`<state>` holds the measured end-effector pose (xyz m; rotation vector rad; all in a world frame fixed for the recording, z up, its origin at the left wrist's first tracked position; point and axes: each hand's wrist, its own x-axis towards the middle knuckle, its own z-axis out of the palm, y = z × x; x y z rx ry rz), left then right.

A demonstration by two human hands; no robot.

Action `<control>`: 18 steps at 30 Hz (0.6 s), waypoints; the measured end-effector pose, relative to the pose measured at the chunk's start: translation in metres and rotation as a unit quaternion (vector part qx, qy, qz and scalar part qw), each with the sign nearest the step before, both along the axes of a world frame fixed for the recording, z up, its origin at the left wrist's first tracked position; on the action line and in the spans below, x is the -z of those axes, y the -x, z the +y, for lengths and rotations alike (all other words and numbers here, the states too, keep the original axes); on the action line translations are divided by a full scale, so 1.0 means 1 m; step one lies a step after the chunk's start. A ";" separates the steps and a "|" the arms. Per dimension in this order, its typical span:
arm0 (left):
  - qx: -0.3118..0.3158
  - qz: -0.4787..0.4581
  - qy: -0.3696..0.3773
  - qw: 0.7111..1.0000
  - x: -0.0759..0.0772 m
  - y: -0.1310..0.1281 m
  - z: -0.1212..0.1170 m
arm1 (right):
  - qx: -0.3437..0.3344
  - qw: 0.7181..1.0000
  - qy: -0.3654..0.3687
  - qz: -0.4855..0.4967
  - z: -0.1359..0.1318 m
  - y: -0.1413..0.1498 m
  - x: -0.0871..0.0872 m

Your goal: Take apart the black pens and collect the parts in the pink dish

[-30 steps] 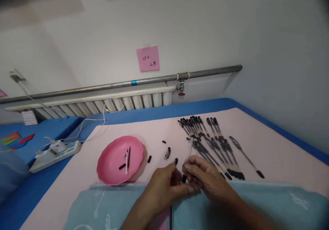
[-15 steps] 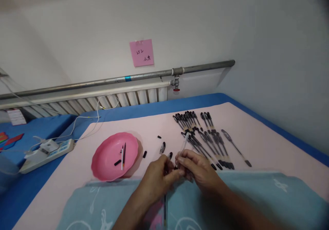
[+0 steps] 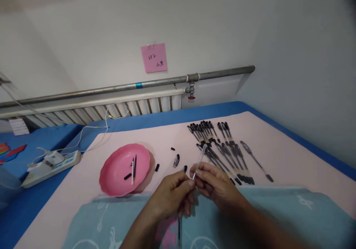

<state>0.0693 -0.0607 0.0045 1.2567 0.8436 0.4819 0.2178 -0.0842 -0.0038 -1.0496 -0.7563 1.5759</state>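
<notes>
My right hand (image 3: pixel 215 184) is closed round a clear pen barrel (image 3: pixel 203 153), which slants up and away from the fingers. Close against it, my left hand (image 3: pixel 174 195) pinches a thin pen refill (image 3: pixel 194 176) at the barrel's lower end; most of its length is covered by the fingers. Below the left hand a dark thin stick (image 3: pixel 179 232) shows over the cloth; I cannot tell if it is part of the same refill. Just beyond the hands lie a black clear-sided pen cap (image 3: pixel 176 160) and another cap (image 3: pixel 184 169), partly hidden.
Several capped pens (image 3: pixel 204 132) lie in rows at the right, with a single pen (image 3: pixel 257 161) apart. A pink bowl (image 3: pixel 107 163) on the left holds thin sticks and a black piece. Small black plugs (image 3: pixel 157 167) lie beside it. A power strip (image 3: pixel 66 161) is farther left.
The hands have drawn slightly apart, so a thin bright length now shows between them. My left fingers have shifted down and spread a little below. The laid-out pens and bowl stay put.
</notes>
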 end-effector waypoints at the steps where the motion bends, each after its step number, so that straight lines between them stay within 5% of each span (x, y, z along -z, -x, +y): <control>1: 0.012 -0.016 0.026 0.999 0.000 0.000 0.001 | 0.002 1.000 0.004 0.010 0.000 0.000 -0.001; 12: -0.080 -0.116 0.097 0.985 -0.002 0.003 0.007 | -0.009 0.999 -0.005 -0.041 0.001 0.000 0.006; 18: -0.113 -0.002 -0.046 0.993 0.006 -0.005 0.007 | -0.107 0.973 -0.063 -0.195 -0.003 0.013 0.006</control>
